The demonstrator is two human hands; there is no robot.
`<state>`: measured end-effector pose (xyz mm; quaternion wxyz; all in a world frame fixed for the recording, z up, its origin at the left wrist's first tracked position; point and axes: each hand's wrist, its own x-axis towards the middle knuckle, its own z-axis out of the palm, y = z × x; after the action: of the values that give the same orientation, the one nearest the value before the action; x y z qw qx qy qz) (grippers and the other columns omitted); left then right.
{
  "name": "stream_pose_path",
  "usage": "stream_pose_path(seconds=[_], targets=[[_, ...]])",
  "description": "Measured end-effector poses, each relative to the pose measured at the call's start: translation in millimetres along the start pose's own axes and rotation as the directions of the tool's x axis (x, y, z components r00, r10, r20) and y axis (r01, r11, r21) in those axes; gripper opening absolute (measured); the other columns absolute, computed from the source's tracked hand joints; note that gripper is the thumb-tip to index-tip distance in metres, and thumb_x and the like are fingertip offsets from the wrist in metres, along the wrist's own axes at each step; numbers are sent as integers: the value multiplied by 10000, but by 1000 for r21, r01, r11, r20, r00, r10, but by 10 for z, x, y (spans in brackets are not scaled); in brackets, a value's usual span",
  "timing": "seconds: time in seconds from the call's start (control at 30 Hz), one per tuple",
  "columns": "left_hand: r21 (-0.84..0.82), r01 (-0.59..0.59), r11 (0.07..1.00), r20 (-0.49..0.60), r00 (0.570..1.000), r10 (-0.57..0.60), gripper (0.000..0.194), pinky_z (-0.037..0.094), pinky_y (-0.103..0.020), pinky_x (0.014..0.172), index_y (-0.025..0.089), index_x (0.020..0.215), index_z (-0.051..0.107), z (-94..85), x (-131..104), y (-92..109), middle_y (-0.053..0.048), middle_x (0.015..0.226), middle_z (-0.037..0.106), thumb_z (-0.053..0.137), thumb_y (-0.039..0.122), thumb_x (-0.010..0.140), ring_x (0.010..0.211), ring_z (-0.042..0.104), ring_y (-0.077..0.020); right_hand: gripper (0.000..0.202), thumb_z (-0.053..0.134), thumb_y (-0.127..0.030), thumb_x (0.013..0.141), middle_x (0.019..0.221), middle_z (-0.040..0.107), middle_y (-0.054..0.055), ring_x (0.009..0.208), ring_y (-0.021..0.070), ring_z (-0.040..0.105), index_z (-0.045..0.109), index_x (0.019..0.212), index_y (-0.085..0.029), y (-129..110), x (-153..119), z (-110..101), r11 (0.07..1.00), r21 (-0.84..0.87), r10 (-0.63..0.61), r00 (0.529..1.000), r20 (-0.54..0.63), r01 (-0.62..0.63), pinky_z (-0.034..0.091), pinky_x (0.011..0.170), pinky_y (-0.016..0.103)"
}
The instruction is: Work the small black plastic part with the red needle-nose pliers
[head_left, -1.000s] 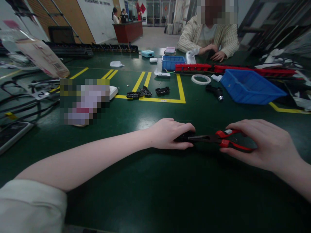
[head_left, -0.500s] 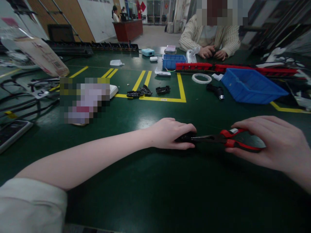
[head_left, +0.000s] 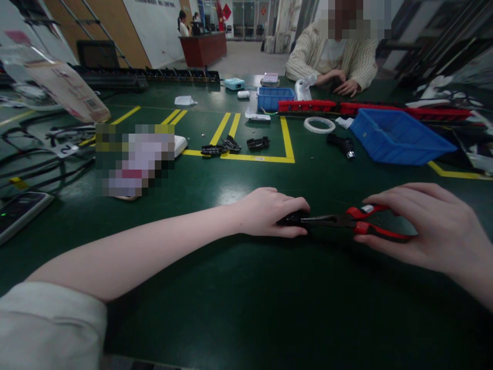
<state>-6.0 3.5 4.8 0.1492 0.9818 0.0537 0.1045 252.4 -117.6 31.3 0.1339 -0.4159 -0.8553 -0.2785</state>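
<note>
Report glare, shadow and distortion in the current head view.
Head view: pale glare on the green table just beyond the left hand; head view: darker tabletop below the pliers; head view: the bottle near the left edge looks stretched and slanted.

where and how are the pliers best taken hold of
The pliers are probably best gripped by the red handles, from the right, as the right hand does: these splay apart there, while the narrow nose points left to the black part in the left hand.
</note>
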Motion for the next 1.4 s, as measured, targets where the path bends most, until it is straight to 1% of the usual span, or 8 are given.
stream_pose_path(seconds=[0.17, 0.33, 0.5, 0.57, 0.83, 1.0, 1.1, 1.4], targets=[[16, -7, 1000, 3, 1000, 7, 357, 444, -291, 758, 155, 1129, 521, 5, 1, 7, -36, 947, 698, 536, 441, 915, 785, 654, -162, 483, 464, -557, 866, 843, 649, 106, 724, 266, 599, 539, 1162, -182, -14, -20, 19, 999, -8, 33, 997, 72, -32, 475, 665, 431], [42, 31, 999, 29, 999, -32, 361, 445, -299, 787, 165, 1136, 516, -2, 2, 21, -42, 974, 699, 522, 455, 920, 811, 657, -168, 363, 489, -554, 837, 821, 655, 75, 712, 269, 615, 585, 981, -235, -50, -4, 35, 995, 39, 92, 990, 110, -97, 480, 712, 468], [28, 23, 999, 25, 999, -24, 357, 449, -299, 793, 158, 1140, 519, -7, 2, 18, -41, 957, 697, 531, 438, 919, 809, 656, -165, 299, 518, -528, 819, 776, 643, 53, 737, 282, 630, 587, 923, -257, -83, 2, 59, 994, 37, 100, 987, 128, -106, 400, 958, 596], [21, 20, 1000, 21, 1000, -20, 353, 451, -298, 793, 156, 1139, 521, -7, 1, 16, -42, 959, 696, 535, 431, 918, 814, 656, -165, 281, 527, -516, 814, 784, 643, 52, 768, 289, 633, 585, 920, -262, -89, 0, 63, 995, 31, 91, 989, 119, -95, 373, 992, 617], [-3, 16, 1000, 26, 1000, -16, 365, 455, -288, 795, 149, 1148, 526, -17, -4, 20, -40, 965, 696, 531, 437, 922, 807, 650, -154, 304, 551, -471, 802, 881, 675, 132, 914, 372, 647, 581, 956, -211, -52, -4, 47, 999, -31, 27, 997, 72, -25, 393, 959, 647], [3, 21, 1000, 38, 999, -21, 371, 459, -297, 795, 152, 1150, 527, -26, 2, 22, -46, 1015, 690, 522, 446, 924, 826, 649, -166, 330, 565, -488, 800, 1004, 689, 132, 1051, 353, 626, 583, 953, -196, -24, -18, 53, 998, -64, -12, 999, 44, 15, 398, 984, 609], [14, 29, 999, 51, 998, -30, 374, 461, -306, 787, 157, 1155, 521, -32, 3, 29, -42, 1012, 693, 525, 449, 921, 826, 650, -177, 276, 577, -429, 814, 1059, 689, 148, 1098, 345, 611, 576, 941, -185, -52, -7, 57, 996, -81, -17, 998, 52, 21, 399, 992, 593], [29, 27, 999, 40, 999, -28, 362, 458, -299, 804, 158, 1143, 524, -10, 2, 26, -39, 977, 696, 545, 437, 914, 832, 658, -170, 255, 543, -424, 834, 859, 705, 107, 1027, 353, 636, 562, 948, -198, -74, -13, 76, 999, -34, 0, 998, 59, 2, 391, 1000, 601]])
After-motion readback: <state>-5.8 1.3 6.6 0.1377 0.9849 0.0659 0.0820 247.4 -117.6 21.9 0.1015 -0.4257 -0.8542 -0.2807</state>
